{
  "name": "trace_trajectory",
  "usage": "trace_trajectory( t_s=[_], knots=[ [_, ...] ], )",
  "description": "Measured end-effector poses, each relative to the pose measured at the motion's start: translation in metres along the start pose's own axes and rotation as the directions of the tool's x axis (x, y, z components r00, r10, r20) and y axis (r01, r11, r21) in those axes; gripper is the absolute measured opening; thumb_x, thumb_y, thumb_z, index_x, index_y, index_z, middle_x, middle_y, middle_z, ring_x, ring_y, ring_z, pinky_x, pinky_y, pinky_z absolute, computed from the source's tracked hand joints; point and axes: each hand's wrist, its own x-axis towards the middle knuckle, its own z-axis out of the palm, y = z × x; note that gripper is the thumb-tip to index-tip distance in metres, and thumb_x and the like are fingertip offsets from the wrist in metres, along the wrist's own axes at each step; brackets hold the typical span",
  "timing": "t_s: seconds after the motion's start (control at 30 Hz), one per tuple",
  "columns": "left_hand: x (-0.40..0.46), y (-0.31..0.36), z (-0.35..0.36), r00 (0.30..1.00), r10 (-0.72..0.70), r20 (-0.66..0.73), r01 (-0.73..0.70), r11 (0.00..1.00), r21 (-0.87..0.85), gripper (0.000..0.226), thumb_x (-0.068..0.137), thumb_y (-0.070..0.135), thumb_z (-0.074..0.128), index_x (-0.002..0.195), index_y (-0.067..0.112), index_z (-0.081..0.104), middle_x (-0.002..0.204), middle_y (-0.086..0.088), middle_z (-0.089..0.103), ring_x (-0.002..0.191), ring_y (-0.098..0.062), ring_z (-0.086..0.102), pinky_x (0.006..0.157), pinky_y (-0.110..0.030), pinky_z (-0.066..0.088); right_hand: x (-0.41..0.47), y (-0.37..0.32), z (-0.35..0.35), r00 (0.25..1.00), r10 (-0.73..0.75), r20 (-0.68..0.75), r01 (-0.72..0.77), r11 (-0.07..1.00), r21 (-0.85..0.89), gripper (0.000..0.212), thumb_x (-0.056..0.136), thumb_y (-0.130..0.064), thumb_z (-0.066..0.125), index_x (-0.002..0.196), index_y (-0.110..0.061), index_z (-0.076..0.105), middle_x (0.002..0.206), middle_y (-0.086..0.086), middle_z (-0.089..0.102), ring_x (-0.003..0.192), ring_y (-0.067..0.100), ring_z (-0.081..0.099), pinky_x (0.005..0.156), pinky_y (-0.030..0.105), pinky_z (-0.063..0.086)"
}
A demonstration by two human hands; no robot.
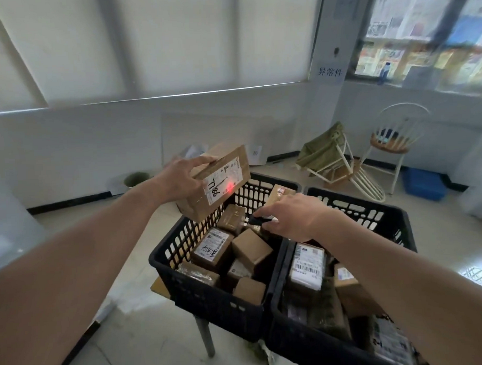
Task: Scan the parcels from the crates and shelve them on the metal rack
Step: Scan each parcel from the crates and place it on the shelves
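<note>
My left hand (181, 177) grips a brown cardboard parcel (221, 194) by its far end and holds it tilted above the back-left corner of the left black crate (211, 300). Its white label faces me, and a red scanner dot glows on that label. My right hand (291, 217) holds a small dark scanner (259, 219), which points left at the parcel. Several cardboard parcels lie loose in the left crate. The right black crate (394, 218) also holds several labelled parcels, partly hidden by my right forearm.
Both crates sit side by side on a small table with a grey leg (205, 336). A tipped-over chair with green cloth (332, 157), an upright white chair (394, 144) and a blue bin (424, 187) stand at the back right. The metal rack is out of view.
</note>
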Motion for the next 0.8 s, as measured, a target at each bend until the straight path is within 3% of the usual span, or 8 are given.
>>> trace_trajectory(
  t_s=[0.1, 0.2, 0.27, 0.4, 0.63, 0.8],
  knots=[
    [-0.002, -0.001, -0.007, 1.0, -0.004, 0.014, 0.004, 1.0, 0.019, 0.061, 0.101, 0.021, 0.07, 0.141, 0.062, 0.049, 0.132, -0.007, 0.053, 0.113, -0.032, 0.063, 0.087, -0.048, 0.065, -0.001, -0.008, -0.005, 1.0, 0.009, -0.008, -0.009, 1.0, -0.029, 0.046, 0.108, -0.059, 0.045, 0.153, -0.058, 0.041, 0.146, 0.005, 0.059, 0.131, 0.031, 0.054, 0.098, 0.047, 0.054],
    [0.0, -0.003, -0.013, 0.999, -0.023, 0.048, 0.022, 1.0, 0.007, 0.064, 0.101, 0.018, 0.07, 0.145, 0.059, 0.048, 0.159, -0.02, 0.042, 0.139, -0.047, 0.051, 0.104, -0.063, 0.055, -0.002, -0.014, -0.008, 0.999, 0.036, -0.008, -0.036, 0.997, -0.073, 0.047, 0.107, -0.061, 0.043, 0.154, -0.06, 0.039, 0.148, 0.006, 0.057, 0.131, 0.032, 0.053, 0.091, 0.042, 0.047],
    [0.0, -0.003, -0.018, 0.998, -0.023, 0.065, 0.025, 0.999, -0.032, 0.062, 0.101, 0.018, 0.069, 0.145, 0.057, 0.048, 0.151, -0.019, 0.048, 0.133, -0.044, 0.056, 0.099, -0.059, 0.059, -0.002, -0.019, -0.011, 0.999, 0.054, -0.01, -0.054, 0.994, -0.09, 0.047, 0.107, -0.062, 0.043, 0.154, -0.061, 0.039, 0.151, 0.005, 0.055, 0.132, 0.032, 0.051, 0.087, 0.043, 0.041],
    [0.002, -0.007, -0.028, 0.998, -0.021, 0.064, 0.023, 0.999, -0.045, 0.062, 0.101, 0.015, 0.069, 0.148, 0.05, 0.05, 0.132, -0.015, 0.061, 0.116, -0.033, 0.067, 0.088, -0.048, 0.065, -0.004, -0.029, -0.016, 0.996, 0.089, -0.013, -0.09, 0.99, -0.109, 0.046, 0.108, -0.058, 0.044, 0.153, -0.062, 0.039, 0.152, 0.005, 0.054, 0.13, 0.031, 0.051, 0.089, 0.043, 0.043],
    [0.001, -0.013, -0.034, 0.996, -0.007, 0.086, 0.011, 0.999, -0.037, 0.059, 0.102, 0.018, 0.068, 0.137, 0.063, 0.05, 0.137, -0.016, 0.05, 0.119, -0.037, 0.059, 0.101, -0.055, 0.058, -0.006, -0.045, -0.019, 0.994, 0.1, -0.044, -0.105, 0.986, -0.131, 0.045, 0.107, -0.057, 0.045, 0.152, -0.06, 0.042, 0.144, 0.006, 0.057, 0.125, 0.031, 0.052, 0.092, 0.044, 0.043],
    [-0.001, -0.018, -0.035, 0.992, -0.034, 0.118, 0.044, 0.996, -0.077, 0.059, 0.104, 0.015, 0.065, 0.147, 0.052, 0.052, 0.134, -0.016, 0.057, 0.116, -0.035, 0.065, 0.098, -0.053, 0.06, -0.008, -0.049, -0.017, 0.992, 0.104, -0.066, -0.113, 0.981, -0.158, 0.047, 0.107, -0.057, 0.046, 0.153, -0.061, 0.041, 0.146, 0.007, 0.055, 0.128, 0.032, 0.051, 0.099, 0.045, 0.044]
  ],
)
